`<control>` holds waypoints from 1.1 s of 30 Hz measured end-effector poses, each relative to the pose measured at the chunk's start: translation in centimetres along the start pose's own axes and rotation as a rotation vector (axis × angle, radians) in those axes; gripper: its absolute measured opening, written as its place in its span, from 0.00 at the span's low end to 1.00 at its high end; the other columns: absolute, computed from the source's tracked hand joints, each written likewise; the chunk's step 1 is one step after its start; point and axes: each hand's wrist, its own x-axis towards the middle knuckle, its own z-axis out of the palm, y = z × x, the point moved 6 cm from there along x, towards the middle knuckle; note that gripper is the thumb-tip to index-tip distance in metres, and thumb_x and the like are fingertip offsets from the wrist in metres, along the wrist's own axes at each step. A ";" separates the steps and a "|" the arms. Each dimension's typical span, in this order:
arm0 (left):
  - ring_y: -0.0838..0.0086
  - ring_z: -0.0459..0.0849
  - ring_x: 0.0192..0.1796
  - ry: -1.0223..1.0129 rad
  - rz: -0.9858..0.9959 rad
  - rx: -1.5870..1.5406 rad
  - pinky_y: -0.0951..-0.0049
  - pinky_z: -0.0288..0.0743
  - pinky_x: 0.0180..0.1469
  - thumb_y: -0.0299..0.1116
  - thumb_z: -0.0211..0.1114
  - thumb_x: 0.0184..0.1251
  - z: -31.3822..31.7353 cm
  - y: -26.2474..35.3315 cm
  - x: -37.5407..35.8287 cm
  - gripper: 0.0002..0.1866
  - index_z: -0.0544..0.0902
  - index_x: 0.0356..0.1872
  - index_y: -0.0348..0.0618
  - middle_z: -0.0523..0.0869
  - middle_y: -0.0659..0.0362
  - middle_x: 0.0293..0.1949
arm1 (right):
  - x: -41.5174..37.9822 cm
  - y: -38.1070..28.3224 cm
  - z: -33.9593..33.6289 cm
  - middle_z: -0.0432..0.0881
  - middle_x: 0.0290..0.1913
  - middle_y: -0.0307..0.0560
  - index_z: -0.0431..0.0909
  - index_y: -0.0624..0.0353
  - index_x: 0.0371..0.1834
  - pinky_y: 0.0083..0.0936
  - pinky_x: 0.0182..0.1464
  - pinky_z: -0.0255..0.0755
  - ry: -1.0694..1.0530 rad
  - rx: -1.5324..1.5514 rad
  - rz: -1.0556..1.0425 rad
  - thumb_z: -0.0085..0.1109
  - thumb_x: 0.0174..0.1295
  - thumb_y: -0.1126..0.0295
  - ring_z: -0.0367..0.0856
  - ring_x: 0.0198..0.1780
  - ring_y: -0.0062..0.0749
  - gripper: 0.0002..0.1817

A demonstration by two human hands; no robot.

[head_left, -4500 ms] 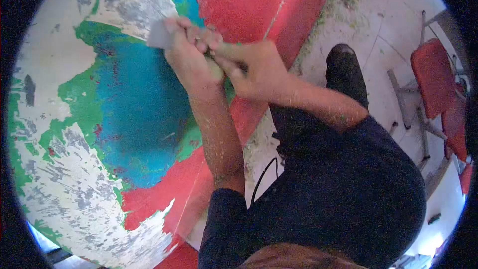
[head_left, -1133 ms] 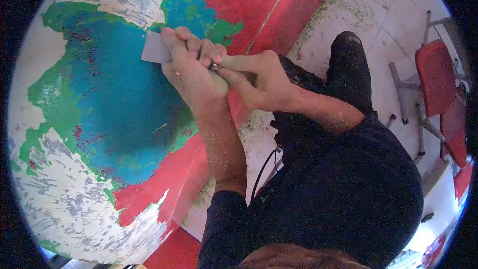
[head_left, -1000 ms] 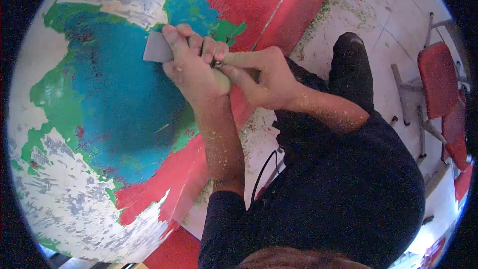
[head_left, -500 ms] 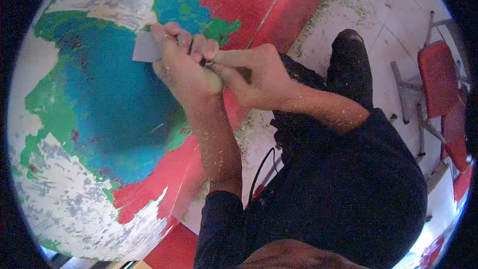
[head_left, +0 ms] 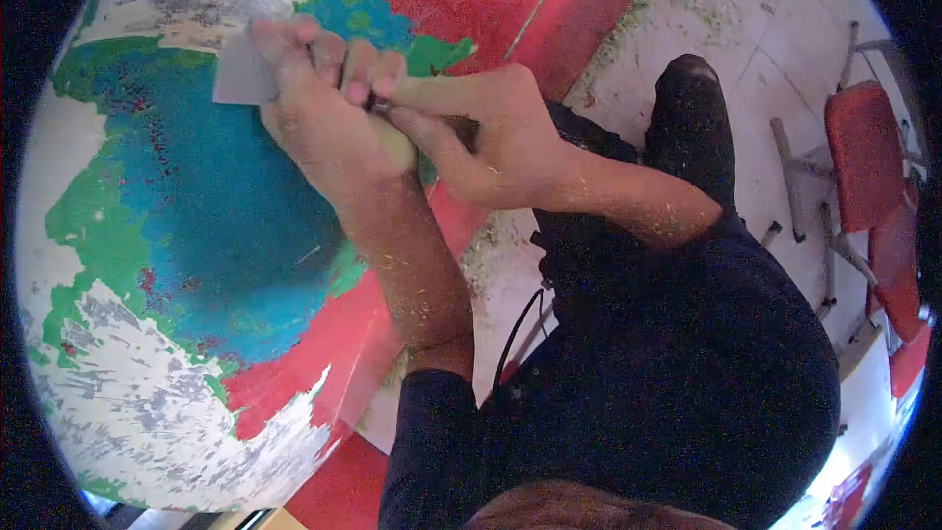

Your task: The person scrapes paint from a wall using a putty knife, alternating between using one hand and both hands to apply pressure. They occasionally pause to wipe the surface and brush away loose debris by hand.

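A paint scraper (head_left: 241,76) with a flat, pale grey blade lies against the blue paint, close to where blue meets a bare whitish patch. My left hand (head_left: 334,137) is closed around the scraper just behind the blade, fingers curled over its top. Behind it, my right hand (head_left: 500,137) grips the rear of the handle between thumb and fingers. Most of the handle is hidden by both hands. Beneath them, the painted surface (head_left: 235,206) shows layers of blue, green, red and scraped white. Small flecks cling to both forearms.
Paint shavings (head_left: 638,34) are scattered over the pale tiled floor (head_left: 756,108) along the red edge. My dark shoe (head_left: 687,88) stands on the tiles. A red chair (head_left: 865,157) with metal legs is at the right. A black cable (head_left: 515,334) hangs beside my clothing.
Both hands and the scraper have moved left and slightly up across the blue paint. The grip of each hand looks the same.
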 end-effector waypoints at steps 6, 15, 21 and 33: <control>0.83 0.55 0.15 0.100 -0.129 -0.017 0.78 0.57 0.18 0.42 0.48 0.72 -1.8 -3.2 -2.6 0.13 0.66 0.28 0.49 0.57 0.68 0.18 | -1.0 1.9 0.1 0.77 0.22 0.55 0.80 0.51 0.41 0.34 0.25 0.73 -0.065 0.028 0.026 0.57 0.52 0.72 0.79 0.23 0.48 0.13; 0.83 0.54 0.14 0.084 -0.150 -0.150 0.79 0.55 0.15 0.43 0.50 0.71 -1.5 -3.7 -2.0 0.14 0.68 0.27 0.47 0.57 0.68 0.18 | -0.9 1.2 -0.4 0.75 0.21 0.56 0.80 0.58 0.42 0.27 0.25 0.71 -0.094 -0.052 -0.028 0.59 0.54 0.74 0.79 0.22 0.44 0.12; 0.83 0.54 0.14 0.078 -0.150 -0.089 0.79 0.55 0.16 0.44 0.50 0.71 -2.2 -3.0 -2.2 0.15 0.68 0.27 0.47 0.55 0.68 0.16 | -0.9 1.7 0.3 0.76 0.21 0.55 0.79 0.54 0.35 0.37 0.26 0.73 -0.049 0.021 0.010 0.56 0.53 0.68 0.78 0.24 0.51 0.08; 0.82 0.56 0.15 0.055 -0.115 0.057 0.78 0.56 0.16 0.49 0.47 0.71 -2.1 -2.6 -2.0 0.19 0.67 0.26 0.47 0.56 0.68 0.17 | -1.7 1.6 0.6 0.75 0.22 0.57 0.80 0.59 0.38 0.25 0.23 0.70 -0.121 0.023 0.070 0.58 0.54 0.74 0.77 0.19 0.41 0.09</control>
